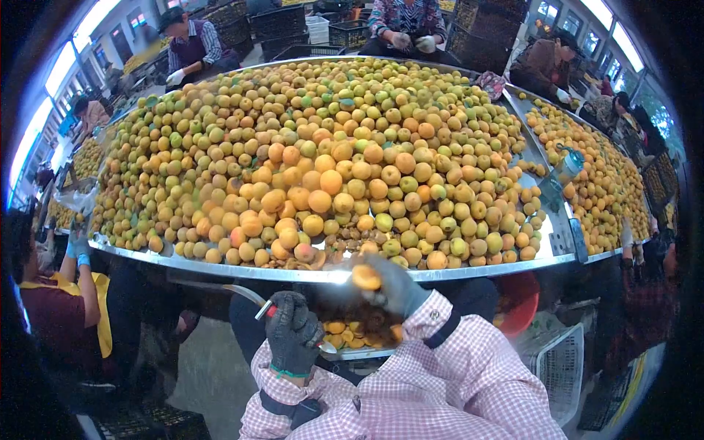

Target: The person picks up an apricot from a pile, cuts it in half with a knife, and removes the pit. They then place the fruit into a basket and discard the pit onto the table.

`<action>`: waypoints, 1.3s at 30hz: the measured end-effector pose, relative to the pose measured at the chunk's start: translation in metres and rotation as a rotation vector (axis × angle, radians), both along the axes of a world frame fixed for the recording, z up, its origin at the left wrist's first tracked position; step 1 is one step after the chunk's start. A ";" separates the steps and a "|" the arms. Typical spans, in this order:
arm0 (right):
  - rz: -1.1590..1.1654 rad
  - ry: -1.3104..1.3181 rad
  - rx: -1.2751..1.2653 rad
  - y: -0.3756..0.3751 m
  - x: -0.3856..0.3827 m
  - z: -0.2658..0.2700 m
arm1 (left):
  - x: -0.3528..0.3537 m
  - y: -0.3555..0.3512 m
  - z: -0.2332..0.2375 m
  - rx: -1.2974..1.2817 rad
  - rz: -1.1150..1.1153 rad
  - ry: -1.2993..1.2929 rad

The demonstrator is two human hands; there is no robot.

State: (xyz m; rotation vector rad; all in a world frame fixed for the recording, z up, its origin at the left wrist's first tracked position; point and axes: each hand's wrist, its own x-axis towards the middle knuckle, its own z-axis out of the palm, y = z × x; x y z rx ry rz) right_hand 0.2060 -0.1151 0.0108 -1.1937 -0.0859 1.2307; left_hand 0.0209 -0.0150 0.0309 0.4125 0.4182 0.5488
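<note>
My left hand (293, 334), in a dark glove, is closed around a small tool with a red and silver end (265, 311). A bit of metal shows below the fist. My right hand (396, 286), gloved in grey and blurred, holds an orange fruit piece (366, 277) at the table's front edge. Behind it, many yellow, green and orange fruits (352, 169) are heaped on the metal table (455, 274). Below my hands, a tray (363, 353) holds several cut orange fruit pieces (345, 334).
A red basin (519, 301) and a white crate (561, 367) stand at the lower right. A bottle (570, 165) is on the right side among fruits. Several people sit around the tables, one at the left with blue gloves (79, 249). Dark crates (279, 26) are stacked behind.
</note>
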 end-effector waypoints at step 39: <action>-0.052 0.407 0.219 -0.079 -0.047 0.008 | 0.018 -0.030 -0.003 1.256 -0.710 0.453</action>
